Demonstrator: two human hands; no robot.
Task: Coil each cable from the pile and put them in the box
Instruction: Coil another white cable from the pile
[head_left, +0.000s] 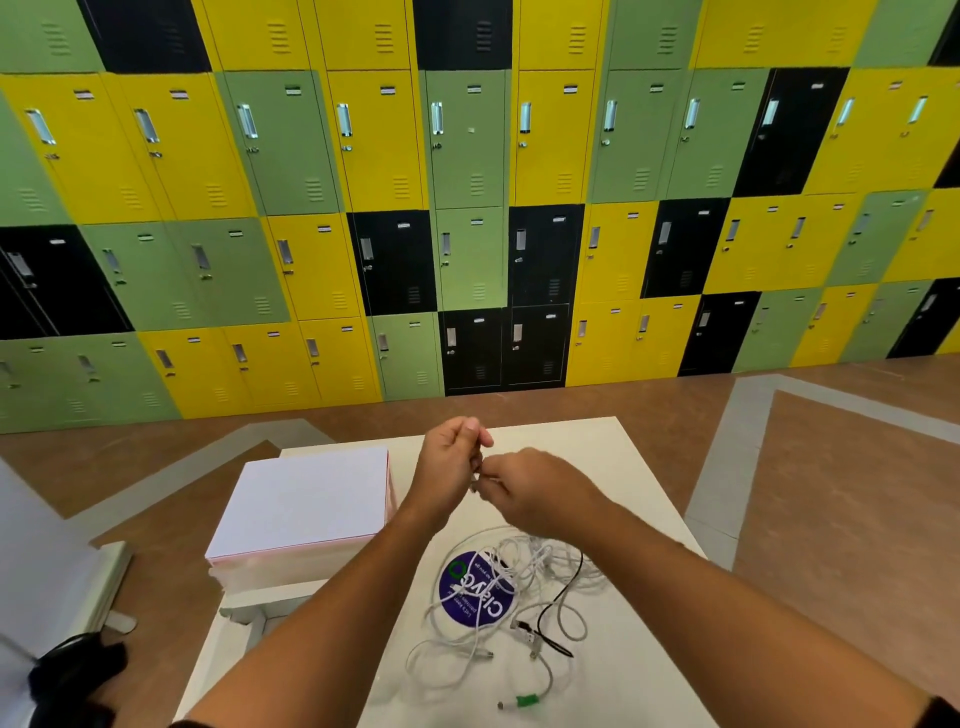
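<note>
Thin cable end (474, 487) being pinched by left hand (449, 465) and right hand (530, 488), above the cable pile (519, 587) on the surface (639, 483).

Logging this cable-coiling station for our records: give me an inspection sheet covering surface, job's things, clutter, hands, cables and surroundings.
Surface: white table, with a round blue sticker under the pile.
Job's things: tangled cable pile near the front edge; white box on the left, its top apparently closed.
Clutter: black object off the table at lower left, too unclear to name.
Hands: left hand and right hand held above the table, both pinching one cable end.
Cables: mostly white, one black cable, one green connector; none coiled.
Surroundings: yellow, green and black lockers; brown floor with grey stripes.
</note>
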